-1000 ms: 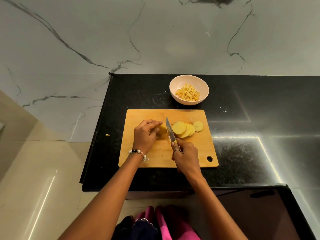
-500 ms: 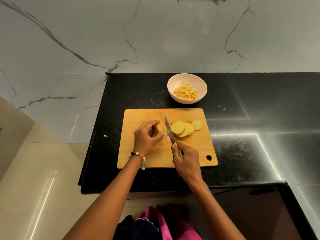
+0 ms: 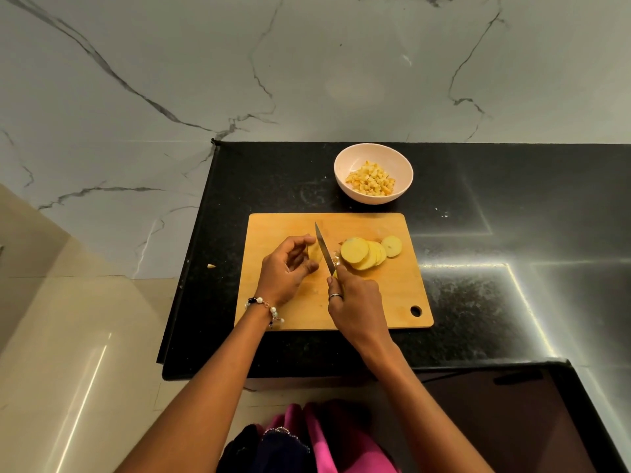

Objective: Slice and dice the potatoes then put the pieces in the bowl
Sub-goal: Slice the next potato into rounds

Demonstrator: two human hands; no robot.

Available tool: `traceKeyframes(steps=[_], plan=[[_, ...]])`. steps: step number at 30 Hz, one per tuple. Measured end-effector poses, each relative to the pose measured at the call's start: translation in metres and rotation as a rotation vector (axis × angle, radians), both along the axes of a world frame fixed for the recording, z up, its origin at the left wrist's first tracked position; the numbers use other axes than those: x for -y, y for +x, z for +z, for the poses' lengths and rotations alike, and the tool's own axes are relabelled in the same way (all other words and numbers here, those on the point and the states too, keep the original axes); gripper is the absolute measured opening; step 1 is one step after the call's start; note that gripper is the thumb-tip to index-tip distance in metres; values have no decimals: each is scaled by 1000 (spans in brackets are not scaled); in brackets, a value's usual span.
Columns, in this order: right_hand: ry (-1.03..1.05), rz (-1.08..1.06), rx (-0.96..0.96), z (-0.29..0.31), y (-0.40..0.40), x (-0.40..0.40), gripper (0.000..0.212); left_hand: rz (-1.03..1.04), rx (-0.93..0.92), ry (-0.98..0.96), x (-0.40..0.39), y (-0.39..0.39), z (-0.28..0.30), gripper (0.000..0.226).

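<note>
A wooden cutting board lies on the black counter. My left hand pinches a small end piece of potato near the board's middle. My right hand grips a knife whose blade runs along the right side of that piece. Several round potato slices lie overlapped to the right of the blade. Behind the board stands a pale bowl holding diced potato.
The black counter ends at its left edge close to the board, with a tiled floor below. A small potato scrap lies on the counter left of the board. A marble wall rises behind the bowl.
The knife has shifted slightly left against the potato end. My left fingers have drawn back on the shrinking piece. The slices have not moved.
</note>
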State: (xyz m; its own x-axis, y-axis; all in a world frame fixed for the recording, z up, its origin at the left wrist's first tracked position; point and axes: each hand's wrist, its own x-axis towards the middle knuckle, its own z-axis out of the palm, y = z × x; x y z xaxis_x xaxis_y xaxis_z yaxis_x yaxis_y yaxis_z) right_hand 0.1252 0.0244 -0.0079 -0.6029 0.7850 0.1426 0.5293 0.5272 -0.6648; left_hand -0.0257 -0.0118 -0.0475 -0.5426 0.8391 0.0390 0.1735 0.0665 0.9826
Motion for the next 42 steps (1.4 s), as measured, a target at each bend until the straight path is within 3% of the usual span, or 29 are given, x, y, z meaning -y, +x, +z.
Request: traceKeyframes(steps=[9,22,30,42], plan=[[3,-18,59,1,-4,-4,21,45,-223,22,-2,5,-5,47],[-16,-32,71,8,-3,-7,20,122,-216,14,-4,6,-7,44],[80,20,235,10,-16,-7,17,105,-197,6,-5,4,-7,43],[69,66,326,21,-20,-12,15,125,-256,19,-7,6,-8,41]])
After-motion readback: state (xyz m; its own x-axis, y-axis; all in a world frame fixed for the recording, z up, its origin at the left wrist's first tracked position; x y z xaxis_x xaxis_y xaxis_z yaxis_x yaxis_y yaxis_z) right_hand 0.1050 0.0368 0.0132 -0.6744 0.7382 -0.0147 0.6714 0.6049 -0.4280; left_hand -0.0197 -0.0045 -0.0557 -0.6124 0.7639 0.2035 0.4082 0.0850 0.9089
